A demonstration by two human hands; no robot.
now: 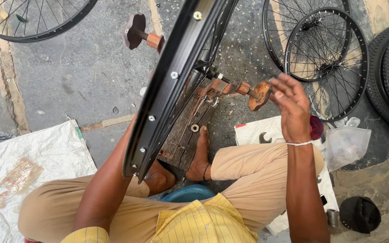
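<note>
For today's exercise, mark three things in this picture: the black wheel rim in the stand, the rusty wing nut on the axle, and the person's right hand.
black wheel rim (173,85), head view, on its outer band.
rusty wing nut (260,95), head view, on its flat wing.
right hand (292,108), head view, on the middle of the hand.

The right hand (291,110) is raised with its fingers (281,86) loosely spread and open, while the left forearm reaches forward, its hand hidden.
</note>
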